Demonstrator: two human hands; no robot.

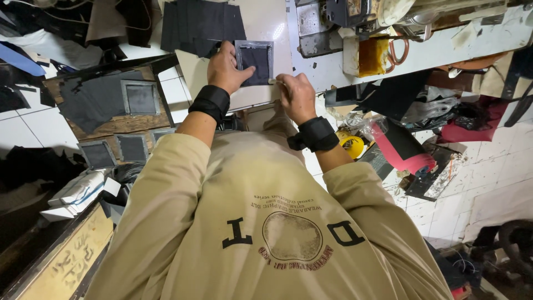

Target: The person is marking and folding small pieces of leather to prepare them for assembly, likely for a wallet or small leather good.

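Beige cotton shirt (250, 222), printed, nearest. Left hand (226, 68), fingers flat and together, presses a square dark fabric panel with grey border (254, 60). Right hand (297, 95) curled, pinching its lower corner.

At frame centre top, a framed fabric piece (254, 61) lies on the surface (266, 25), below a stack of fabric pieces (202, 25). A sewing machine (333, 22) stands to its right; more framed pieces (140, 97) lie at left.
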